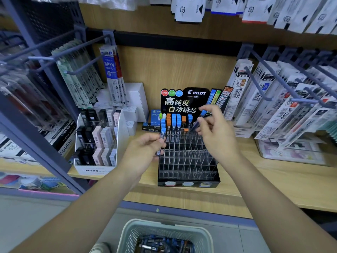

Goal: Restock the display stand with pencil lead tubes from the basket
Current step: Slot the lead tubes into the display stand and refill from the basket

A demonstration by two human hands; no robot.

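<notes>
A black Pilot display stand (188,178) with a clear slotted grid sits on the wooden shelf. Its back rows hold blue- and orange-capped lead tubes (174,123); the front slots are bare. My left hand (144,152) grips a blue-capped lead tube (162,137) at the stand's left edge. My right hand (217,132) pinches another blue-capped tube (201,115) above the stand's back right rows. A pale green basket (165,230) with several dark tubes lies on the floor below.
A white Mono box (98,168) of lead cases stands left of the stand. Refill packs hang on metal hooks at left (76,70) and right (284,94). A clear bin (291,152) sits at right. The shelf's front edge (182,201) runs between stand and basket.
</notes>
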